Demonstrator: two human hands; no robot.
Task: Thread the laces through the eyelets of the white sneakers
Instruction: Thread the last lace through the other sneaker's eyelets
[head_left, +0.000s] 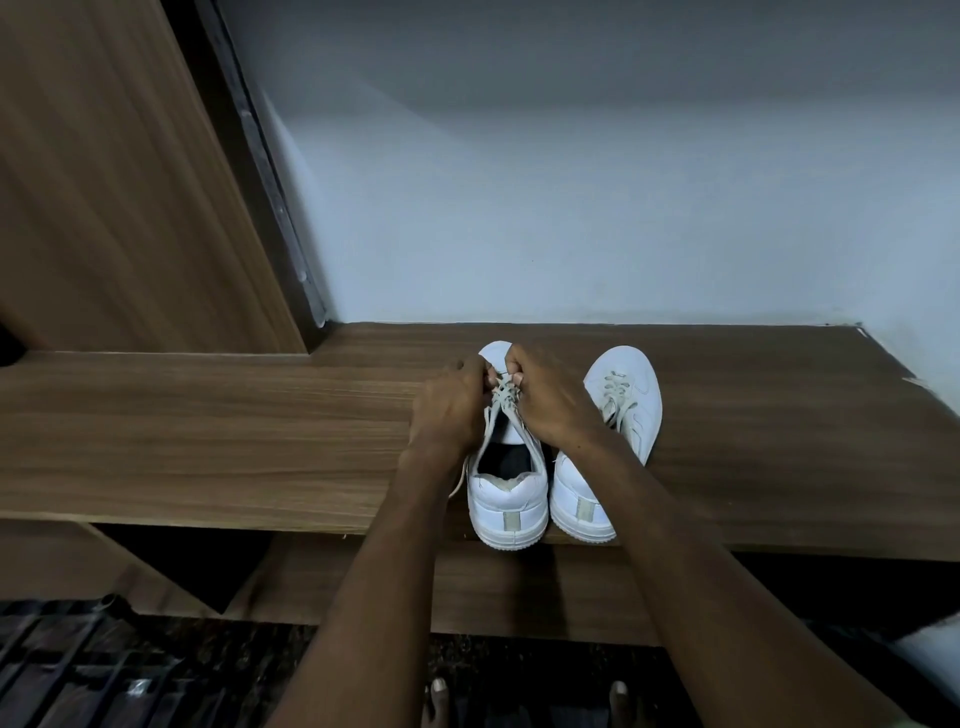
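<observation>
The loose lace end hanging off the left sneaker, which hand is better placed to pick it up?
Left. The loose lace end trails beside the left wrist, while the right hand sits across the sneaker.

Two white sneakers stand side by side on a wooden surface (208, 415), heels at its near edge and toes toward the wall. The left sneaker (506, 499) has its tongue area open, and a grey-white lace (503, 395) criss-crosses its upper eyelets. The left hand (452, 410) and the right hand (545, 400) meet over this sneaker near its toe, fingers curled and pinching the lace between them. A loose lace end trails past the left wrist down the sneaker's outer side. The right sneaker (628, 400) is already laced, partly covered by the right forearm. A wooden panel (114, 182) rises at the surface's far left corner beside a pale wall (571, 208).
</observation>
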